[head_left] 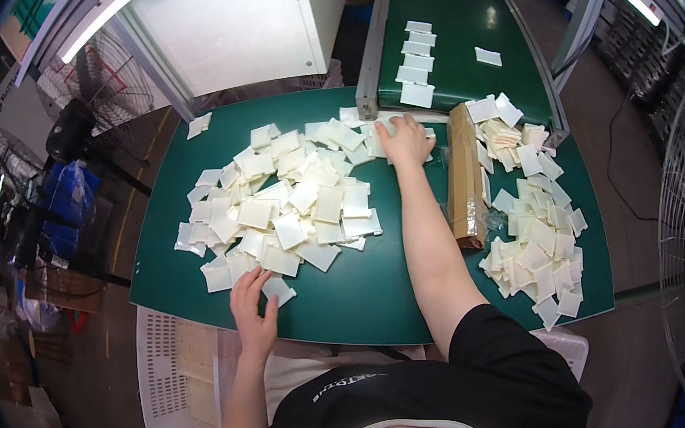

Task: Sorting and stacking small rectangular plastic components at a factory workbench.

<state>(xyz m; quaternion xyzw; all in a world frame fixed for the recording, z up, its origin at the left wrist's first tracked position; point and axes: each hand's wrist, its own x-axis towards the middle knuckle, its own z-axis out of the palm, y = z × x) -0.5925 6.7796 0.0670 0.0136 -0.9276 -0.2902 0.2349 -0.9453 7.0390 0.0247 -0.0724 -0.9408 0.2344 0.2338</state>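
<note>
On the green tabletop (374,300): thin cream rectangular tiles (303,193) are lying in a loose, overlapping heap.
Left hand (253,310): thumb and fingers are standing apart beside the heap's near edge.
Right hand (408,142): fingers are curving over tiles near the conveyor belt (458,37); whether they are gripping any, I cannot tell.
Tile handling: likely light, stiff, somewhat slippery, perhaps brittle; opposite edges are probably offering the best hold.
Edges and room: the right forearm (432,246) is crossing the gap between heap and cardboard bar (463,182), which is walling off the right-hand pile (539,245).
</note>
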